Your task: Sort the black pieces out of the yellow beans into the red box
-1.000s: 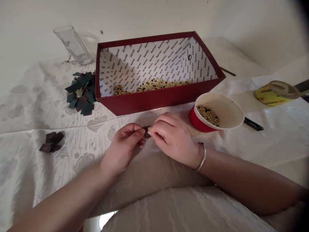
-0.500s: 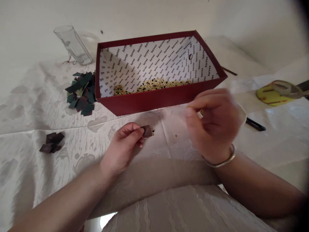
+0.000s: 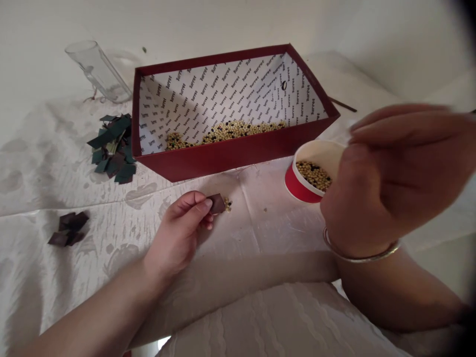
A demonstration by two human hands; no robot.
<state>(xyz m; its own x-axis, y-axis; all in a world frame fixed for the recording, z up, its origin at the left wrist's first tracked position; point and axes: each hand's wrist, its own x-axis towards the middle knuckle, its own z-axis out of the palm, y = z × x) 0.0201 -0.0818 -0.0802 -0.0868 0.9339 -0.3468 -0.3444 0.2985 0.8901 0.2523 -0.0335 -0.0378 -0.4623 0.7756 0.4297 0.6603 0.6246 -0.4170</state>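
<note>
My left hand (image 3: 181, 229) is closed, its thumb and fingers pinching a small dark brown square piece (image 3: 216, 204) just above the cloth. Beside that piece lie a few small pale and black beads or seeds (image 3: 228, 204). My right hand (image 3: 394, 168) is raised at the right, thumb and fingertips pressed together; whatever is between them cannot be made out. It partly covers a red and white paper cup (image 3: 299, 186) containing similar pale and black grains (image 3: 313, 175).
A red box (image 3: 230, 154) with a printed lining holds more grains (image 3: 238, 131). Dark green and brown squares (image 3: 114, 146) are heaped left of it, near a tilted clear glass (image 3: 102, 74). Several dark brown pieces (image 3: 69, 229) lie at the left. A thin brown stick (image 3: 344, 105) lies behind.
My right hand has moved right, uncovering much of the paper cup. My left hand still pinches the brown piece. The whole view has shifted slightly, and the yellow roll at the right is now hidden.
</note>
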